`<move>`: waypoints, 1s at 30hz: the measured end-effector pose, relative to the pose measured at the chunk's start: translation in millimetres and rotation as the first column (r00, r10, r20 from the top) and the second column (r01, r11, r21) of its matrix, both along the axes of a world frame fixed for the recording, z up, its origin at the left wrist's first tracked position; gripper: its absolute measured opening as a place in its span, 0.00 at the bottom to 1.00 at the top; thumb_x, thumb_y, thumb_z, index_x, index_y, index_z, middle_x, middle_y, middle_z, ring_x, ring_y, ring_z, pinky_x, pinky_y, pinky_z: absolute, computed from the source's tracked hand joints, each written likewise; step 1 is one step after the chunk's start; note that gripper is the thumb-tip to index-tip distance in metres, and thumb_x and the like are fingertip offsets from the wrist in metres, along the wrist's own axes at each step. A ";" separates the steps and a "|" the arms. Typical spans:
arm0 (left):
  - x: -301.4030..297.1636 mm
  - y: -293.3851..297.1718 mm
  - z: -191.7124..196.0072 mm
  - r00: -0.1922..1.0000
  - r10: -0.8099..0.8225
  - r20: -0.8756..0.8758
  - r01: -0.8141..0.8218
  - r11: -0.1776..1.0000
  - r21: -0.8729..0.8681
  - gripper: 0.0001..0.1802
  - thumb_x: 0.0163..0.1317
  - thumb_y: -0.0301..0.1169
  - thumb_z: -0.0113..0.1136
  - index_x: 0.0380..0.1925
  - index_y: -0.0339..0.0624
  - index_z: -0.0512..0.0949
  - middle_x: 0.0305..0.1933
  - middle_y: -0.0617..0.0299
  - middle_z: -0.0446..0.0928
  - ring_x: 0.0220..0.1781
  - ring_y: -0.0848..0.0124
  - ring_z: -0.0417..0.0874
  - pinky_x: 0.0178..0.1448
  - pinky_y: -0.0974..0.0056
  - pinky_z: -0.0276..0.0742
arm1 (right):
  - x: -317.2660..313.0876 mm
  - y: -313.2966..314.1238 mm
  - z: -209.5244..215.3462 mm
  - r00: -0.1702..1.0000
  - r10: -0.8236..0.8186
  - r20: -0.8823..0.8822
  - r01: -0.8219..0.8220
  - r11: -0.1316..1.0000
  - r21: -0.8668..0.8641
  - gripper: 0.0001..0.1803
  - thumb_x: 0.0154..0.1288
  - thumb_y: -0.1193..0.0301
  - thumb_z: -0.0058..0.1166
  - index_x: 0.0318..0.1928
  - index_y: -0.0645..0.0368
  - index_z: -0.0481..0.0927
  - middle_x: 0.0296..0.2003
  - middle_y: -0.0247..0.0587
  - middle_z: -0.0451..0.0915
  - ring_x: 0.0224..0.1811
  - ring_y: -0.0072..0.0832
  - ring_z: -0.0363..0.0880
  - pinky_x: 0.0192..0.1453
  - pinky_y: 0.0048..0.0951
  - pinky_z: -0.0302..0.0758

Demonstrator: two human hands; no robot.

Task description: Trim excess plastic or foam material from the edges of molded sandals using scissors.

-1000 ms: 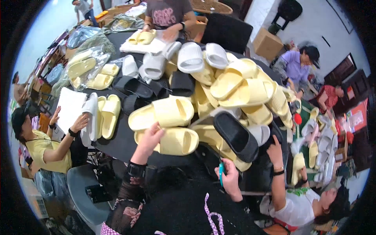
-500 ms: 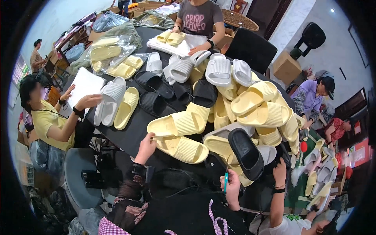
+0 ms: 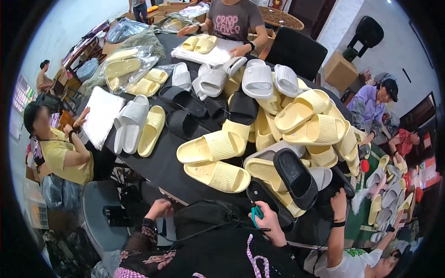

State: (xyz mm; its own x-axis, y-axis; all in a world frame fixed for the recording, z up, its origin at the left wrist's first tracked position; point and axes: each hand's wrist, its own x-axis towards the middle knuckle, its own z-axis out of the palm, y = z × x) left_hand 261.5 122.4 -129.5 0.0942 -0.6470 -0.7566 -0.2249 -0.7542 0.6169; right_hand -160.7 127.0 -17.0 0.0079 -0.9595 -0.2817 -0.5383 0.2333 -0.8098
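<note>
In my right hand (image 3: 271, 223) is a small pair of teal-handled snips (image 3: 256, 214), tip pointing away from me. My left hand (image 3: 160, 209) hangs just off the near table edge with fingers curled; whatever may be in them is hidden. Ahead of it, a pair of ribbed yellow slippers (image 3: 218, 176) lies side by side. A black slipper (image 3: 269, 197) lies just beyond the snips, partly covered. Another black slipper (image 3: 295, 178) rests sole-tilted on the pile beside yellow and grey ones. A dark bag-like bundle (image 3: 204, 215) sits in front of my body.
Yellow, grey and black slippers heap over the black table (image 3: 153, 169). At left, a person in yellow sits by a stack of white sheets (image 3: 104, 109). Across stands a person beside yellow slippers (image 3: 198, 44) on more sheets. A co-worker's hand (image 3: 339, 201) touches the pile at right.
My left hand has let go of the yellow slippers and drawn back toward me. My right hand has moved slightly left, turning the snips. The person at left has lowered an arm from the sheets.
</note>
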 end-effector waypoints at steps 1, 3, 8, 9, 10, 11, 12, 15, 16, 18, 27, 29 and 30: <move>9.9 11.7 -13.2 0.994 -0.043 -0.102 0.056 0.990 0.127 0.11 0.55 0.30 0.52 0.22 0.33 0.77 0.21 0.57 0.77 0.22 0.67 0.79 0.27 0.64 0.75 | -0.3 0.5 -3.3 1.000 -0.001 0.006 0.001 1.000 0.006 0.27 0.52 0.62 0.63 0.51 0.58 0.70 0.32 0.50 0.79 0.36 0.38 0.81 0.39 0.33 0.75; 7.3 36.3 -27.9 0.987 -0.142 -0.068 0.152 0.973 0.175 0.11 0.57 0.32 0.50 0.27 0.37 0.79 0.23 0.58 0.78 0.23 0.66 0.79 0.29 0.60 0.76 | -2.2 -1.7 -5.0 1.000 -0.004 0.014 0.004 1.000 0.011 0.27 0.52 0.62 0.63 0.51 0.58 0.70 0.32 0.49 0.79 0.35 0.39 0.81 0.39 0.33 0.75; 11.8 89.7 -108.6 0.934 -0.184 -0.308 0.237 0.960 0.147 0.13 0.61 0.40 0.54 0.37 0.43 0.78 0.29 0.64 0.78 0.30 0.73 0.78 0.32 0.66 0.75 | 2.0 -2.7 -3.1 1.000 0.024 0.006 -0.024 1.000 0.006 0.24 0.52 0.68 0.64 0.49 0.61 0.71 0.30 0.47 0.79 0.34 0.31 0.80 0.39 0.29 0.74; 10.9 90.8 -107.1 0.936 -0.185 -0.301 0.239 0.959 0.152 0.13 0.61 0.40 0.54 0.38 0.43 0.78 0.29 0.64 0.78 0.30 0.73 0.78 0.32 0.66 0.75 | 1.9 -3.6 -3.3 1.000 0.020 0.005 -0.020 1.000 0.009 0.24 0.52 0.68 0.64 0.49 0.61 0.71 0.30 0.47 0.79 0.34 0.31 0.80 0.39 0.29 0.74; 10.0 91.1 -105.5 0.938 -0.187 -0.294 0.240 0.958 0.157 0.14 0.61 0.40 0.54 0.38 0.43 0.78 0.30 0.64 0.78 0.30 0.73 0.78 0.32 0.66 0.75 | 1.7 -4.8 -4.2 0.999 0.037 0.004 -0.038 0.999 0.029 0.24 0.52 0.67 0.64 0.49 0.60 0.71 0.31 0.48 0.79 0.34 0.33 0.81 0.39 0.29 0.74; 9.2 91.2 -104.2 0.940 -0.188 -0.286 0.241 0.957 0.162 0.14 0.61 0.41 0.54 0.39 0.43 0.78 0.30 0.64 0.78 0.30 0.73 0.78 0.33 0.66 0.75 | 1.4 -5.7 -4.6 0.998 0.055 0.004 -0.056 0.997 0.049 0.25 0.52 0.67 0.64 0.49 0.60 0.71 0.32 0.49 0.79 0.35 0.34 0.81 0.39 0.30 0.75; 8.5 90.9 -102.8 0.942 -0.189 -0.278 0.241 0.956 0.167 0.14 0.61 0.41 0.54 0.39 0.44 0.78 0.30 0.64 0.78 0.30 0.73 0.78 0.33 0.66 0.75 | 1.1 -6.6 -4.4 0.999 0.052 0.004 -0.052 0.997 0.051 0.25 0.52 0.67 0.64 0.49 0.60 0.71 0.32 0.49 0.79 0.35 0.34 0.81 0.39 0.30 0.75; 7.9 89.2 -98.3 0.950 -0.188 -0.251 0.236 0.956 0.176 0.15 0.61 0.41 0.54 0.41 0.44 0.77 0.31 0.64 0.78 0.31 0.73 0.78 0.33 0.66 0.76 | 0.2 -9.5 -9.7 0.997 0.079 0.005 -0.079 0.994 0.077 0.25 0.52 0.66 0.64 0.49 0.59 0.71 0.33 0.49 0.79 0.36 0.37 0.81 0.40 0.31 0.75; 7.3 90.4 -95.3 0.953 -0.184 -0.240 0.230 0.956 0.180 0.15 0.61 0.41 0.54 0.42 0.44 0.77 0.32 0.64 0.78 0.31 0.73 0.78 0.33 0.66 0.76 | -1.6 -8.8 -20.5 0.994 0.107 0.007 -0.107 0.993 0.045 0.26 0.52 0.62 0.63 0.50 0.57 0.71 0.32 0.50 0.79 0.36 0.40 0.81 0.39 0.33 0.75; 6.5 96.0 -84.9 0.963 -0.165 -0.214 0.207 0.960 0.187 0.16 0.61 0.42 0.54 0.43 0.44 0.77 0.32 0.64 0.78 0.31 0.73 0.78 0.33 0.66 0.76 | -3.2 -7.1 -28.5 0.989 0.148 0.014 -0.148 0.989 0.011 0.27 0.52 0.59 0.63 0.51 0.55 0.70 0.32 0.50 0.79 0.36 0.43 0.80 0.38 0.35 0.75; 2.0 98.8 -52.1 0.909 -0.327 -0.259 0.392 0.882 0.262 0.13 0.61 0.33 0.49 0.45 0.41 0.72 0.30 0.67 0.74 0.31 0.74 0.76 0.32 0.68 0.73 | -6.7 -6.4 -30.1 0.986 0.164 -0.017 -0.160 0.978 0.135 0.29 0.49 0.59 0.65 0.49 0.58 0.70 0.27 0.50 0.78 0.30 0.40 0.81 0.35 0.33 0.75; -10.8 97.1 -24.4 0.920 -0.209 -0.333 0.321 0.888 0.329 0.13 0.61 0.31 0.48 0.45 0.42 0.72 0.28 0.69 0.73 0.30 0.75 0.75 0.30 0.68 0.72 | -7.3 -7.5 -28.3 0.991 0.130 -0.009 -0.126 0.977 0.173 0.30 0.49 0.59 0.66 0.49 0.59 0.71 0.25 0.50 0.77 0.29 0.38 0.80 0.34 0.32 0.74; -16.3 97.0 -4.2 0.918 -0.202 -0.341 0.307 0.906 0.290 0.13 0.61 0.31 0.47 0.46 0.43 0.71 0.27 0.69 0.72 0.27 0.76 0.74 0.28 0.68 0.71 | -7.9 -7.2 -34.1 0.991 0.133 -0.027 -0.127 0.981 0.148 0.30 0.48 0.58 0.66 0.49 0.60 0.71 0.25 0.49 0.77 0.28 0.38 0.80 0.33 0.32 0.74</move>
